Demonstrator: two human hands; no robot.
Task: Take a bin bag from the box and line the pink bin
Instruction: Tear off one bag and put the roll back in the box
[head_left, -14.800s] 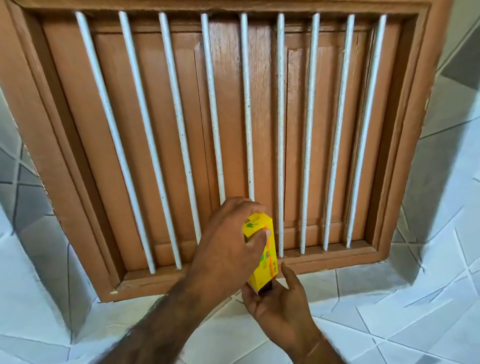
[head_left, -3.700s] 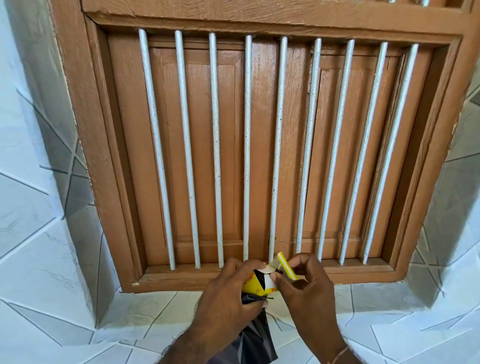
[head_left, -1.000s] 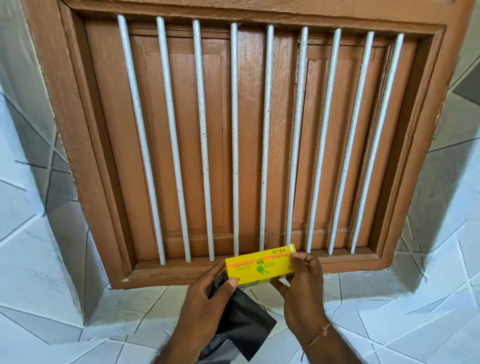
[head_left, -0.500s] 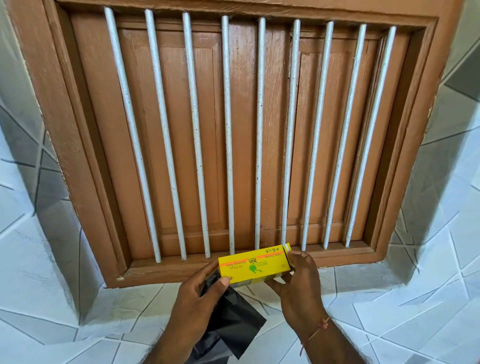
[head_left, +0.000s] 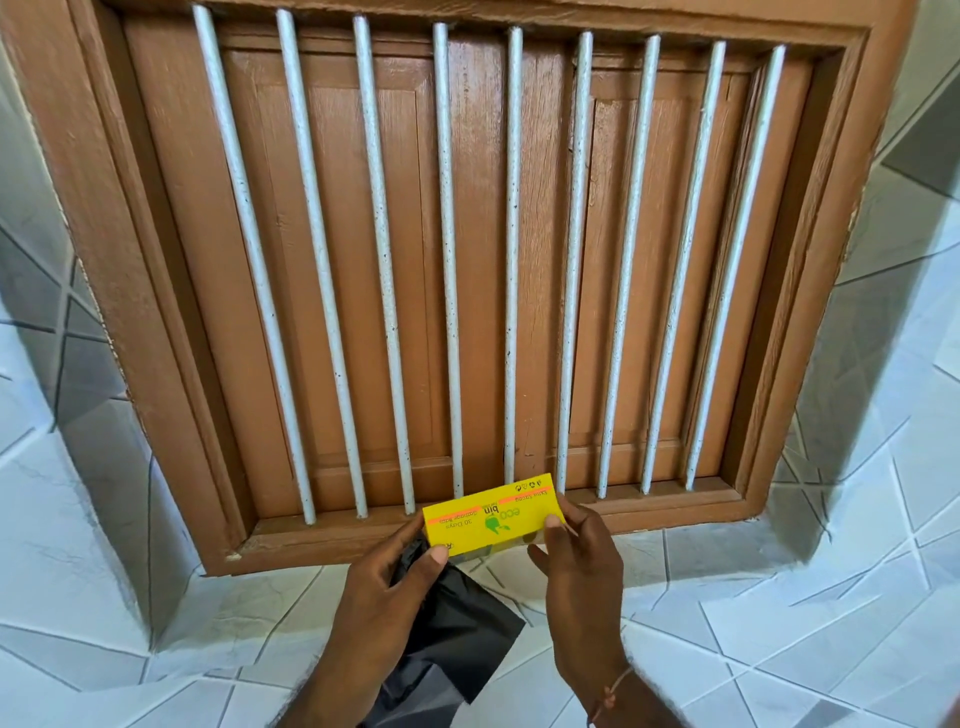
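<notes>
Bin-bag plastic and its box sit low in view, backed by a brown wooden window frame (head_left: 104, 260) filling the scene from nine to three o'clock, white bars (head_left: 447, 260) upright across closed shutters. Pale tiled wall (head_left: 779, 623) surrounds it. At six o'clock the black bin bag (head_left: 457, 639) hangs beneath the left hand (head_left: 384, 597), whose fingers pinch the yellow box (head_left: 493, 514) at its left end. The right hand (head_left: 576, 566) grips the box's right end, just before the sill.

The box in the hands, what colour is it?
Yellow cardboard box with green logo, clearest in the head view.
</notes>
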